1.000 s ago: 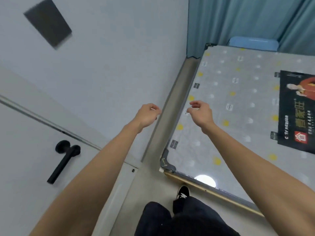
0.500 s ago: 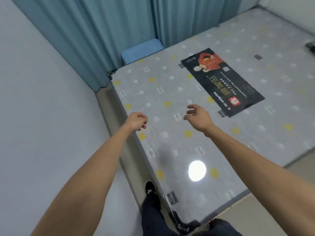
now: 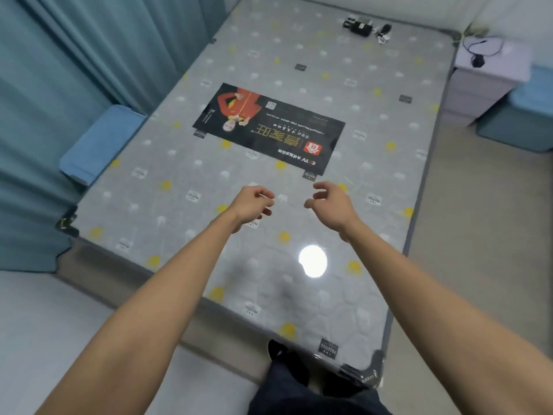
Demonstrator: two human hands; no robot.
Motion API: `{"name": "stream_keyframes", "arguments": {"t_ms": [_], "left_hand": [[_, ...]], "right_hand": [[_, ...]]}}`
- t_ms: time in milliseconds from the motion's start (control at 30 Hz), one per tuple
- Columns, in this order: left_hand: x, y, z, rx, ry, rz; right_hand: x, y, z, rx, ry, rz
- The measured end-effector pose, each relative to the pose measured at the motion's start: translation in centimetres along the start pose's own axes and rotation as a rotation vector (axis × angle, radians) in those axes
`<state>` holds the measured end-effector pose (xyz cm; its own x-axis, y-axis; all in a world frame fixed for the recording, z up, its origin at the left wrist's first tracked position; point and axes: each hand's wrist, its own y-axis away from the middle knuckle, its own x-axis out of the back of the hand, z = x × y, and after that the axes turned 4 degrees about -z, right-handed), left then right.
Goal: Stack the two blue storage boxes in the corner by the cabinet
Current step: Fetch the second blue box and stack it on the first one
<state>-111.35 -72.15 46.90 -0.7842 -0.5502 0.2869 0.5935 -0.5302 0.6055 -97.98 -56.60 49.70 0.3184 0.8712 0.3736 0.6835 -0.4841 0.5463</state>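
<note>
One blue storage box (image 3: 98, 145) stands on the floor between the teal curtain and the left side of the mattress; only its light blue lid shows. A second blue box (image 3: 520, 121) sits at the right edge beside a pale lilac cabinet (image 3: 484, 85). My left hand (image 3: 253, 205) and my right hand (image 3: 330, 202) hover side by side above the middle of the mattress, fingers loosely curled and apart, holding nothing. Both hands are far from either box.
A bare grey mattress (image 3: 299, 205) with yellow dots and a black label (image 3: 269, 130) fills the middle. Small dark devices (image 3: 362, 26) lie at its far end. A cable and plug (image 3: 478, 53) rest on the cabinet. Beige floor runs along the right.
The view has swung right, from the wall and door to the whole mattress, bringing the cabinet and second box into sight. Both hands stay raised and empty in front of me.
</note>
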Motion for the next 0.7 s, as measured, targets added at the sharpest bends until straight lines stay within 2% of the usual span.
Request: {"name": "stream_keyframes", "arguments": {"t_ms": [167,333,533,700], "left_hand": [[-1.3,-0.4,1.3,-0.014,0.002,-0.001],[0.2,0.0,1.3,-0.025,-0.015,0.094],[9.2,-5.4,-1.7,-0.015,-0.193,0.163],[18.3,-13.3,-5.0,0.041,-0.186,0.035]], "right_hand": [[1.6,-0.3,1.0,-0.01,-0.046,0.042],[1.3,-2.6,0.6,0.005,-0.046,0.026],[-6.6,-7.7,-3.1,-0.007,-0.041,0.012],[-14.5,-14.0,-6.3,-0.115,-0.069,0.082]]}}
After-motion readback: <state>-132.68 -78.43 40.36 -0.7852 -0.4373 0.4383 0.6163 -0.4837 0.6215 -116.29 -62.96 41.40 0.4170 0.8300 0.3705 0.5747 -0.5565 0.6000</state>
